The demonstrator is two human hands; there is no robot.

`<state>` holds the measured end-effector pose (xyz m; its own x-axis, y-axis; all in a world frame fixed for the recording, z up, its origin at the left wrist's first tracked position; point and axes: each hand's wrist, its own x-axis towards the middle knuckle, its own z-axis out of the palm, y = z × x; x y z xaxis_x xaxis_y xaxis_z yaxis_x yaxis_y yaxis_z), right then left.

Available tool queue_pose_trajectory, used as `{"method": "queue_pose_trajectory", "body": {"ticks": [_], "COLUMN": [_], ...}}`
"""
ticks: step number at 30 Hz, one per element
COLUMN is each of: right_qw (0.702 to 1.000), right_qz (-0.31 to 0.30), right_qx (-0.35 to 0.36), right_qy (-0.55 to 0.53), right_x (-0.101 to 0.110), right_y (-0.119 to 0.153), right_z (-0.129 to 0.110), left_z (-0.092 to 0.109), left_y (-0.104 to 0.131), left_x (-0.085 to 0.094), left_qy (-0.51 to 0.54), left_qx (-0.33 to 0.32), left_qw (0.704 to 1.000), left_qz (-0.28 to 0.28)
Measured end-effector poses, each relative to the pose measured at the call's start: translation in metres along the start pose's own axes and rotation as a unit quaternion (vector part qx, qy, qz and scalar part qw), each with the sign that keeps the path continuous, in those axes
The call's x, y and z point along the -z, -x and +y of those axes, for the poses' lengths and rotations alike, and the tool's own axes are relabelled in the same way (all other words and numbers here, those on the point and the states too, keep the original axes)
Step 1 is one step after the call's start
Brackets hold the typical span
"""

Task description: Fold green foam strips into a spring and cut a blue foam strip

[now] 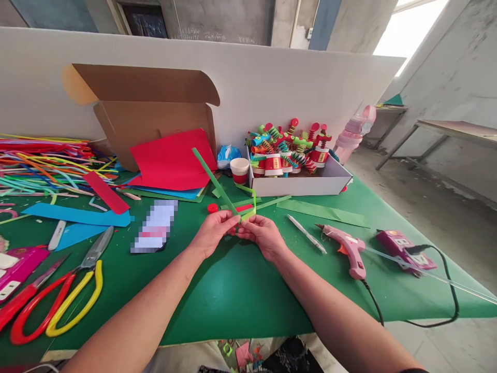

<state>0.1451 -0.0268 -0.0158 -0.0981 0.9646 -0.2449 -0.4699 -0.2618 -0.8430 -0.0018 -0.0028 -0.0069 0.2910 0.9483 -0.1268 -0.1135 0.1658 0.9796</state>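
Close together over the middle of the green table, my left hand (213,230) and my right hand (266,235) pinch green paper strips (215,181) between thumbs and fingers. One long strip slants up to the left; another reaches to the right. A lighter yellow-green strip (254,199) bends up above my right fingertips. My fingers hide where the strips meet, so I cannot tell if they are joined. Just beyond my hands are a red bottle cap (212,208) and a piece of red paper (244,207). A white pen (306,234) lies right of my right hand.
At right lie a pink glue gun (347,246) and its corded purple box (406,251). Scissors (83,280), a knife (31,290) and a phone (155,226) lie left. Behind stand paper cups (239,171), a white box (303,185) of cup figures and a cardboard box (155,116).
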Motion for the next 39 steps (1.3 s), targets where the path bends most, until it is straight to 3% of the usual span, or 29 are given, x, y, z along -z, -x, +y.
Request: {"method": "queue_pose_trajectory", "body": {"ticks": [5, 10, 18, 21, 28, 39], "right_qw": [1.000, 1.000, 0.992, 0.995, 0.997, 0.997], "right_qz": [-0.006, -0.009, -0.058, -0.056, -0.079, -0.069], "right_qx": [0.011, 0.026, 0.109, 0.087, -0.022, -0.023], "right_qy": [0.008, -0.006, -0.033, -0.020, 0.004, -0.008], "right_x": [-0.002, 0.000, 0.002, 0.002, 0.009, 0.009], "right_y": [0.001, 0.000, 0.004, 0.002, -0.007, -0.006], "right_z": [0.001, -0.007, -0.021, -0.014, 0.004, 0.005], "left_z": [0.000, 0.004, 0.011, 0.013, 0.009, 0.008], "left_y": [0.000, 0.001, 0.005, 0.005, 0.003, 0.003], "left_x": [0.000, 0.004, 0.005, 0.006, 0.008, 0.006], "left_qy": [-0.037, -0.067, 0.023, 0.030, -0.079, -0.091], "left_qx": [-0.021, -0.012, 0.008, 0.003, -0.017, -0.018], "left_qw": [0.999, 0.998, 0.999, 0.999, 0.996, 0.995], "left_qz": [0.014, -0.009, -0.028, -0.039, -0.043, -0.037]}}
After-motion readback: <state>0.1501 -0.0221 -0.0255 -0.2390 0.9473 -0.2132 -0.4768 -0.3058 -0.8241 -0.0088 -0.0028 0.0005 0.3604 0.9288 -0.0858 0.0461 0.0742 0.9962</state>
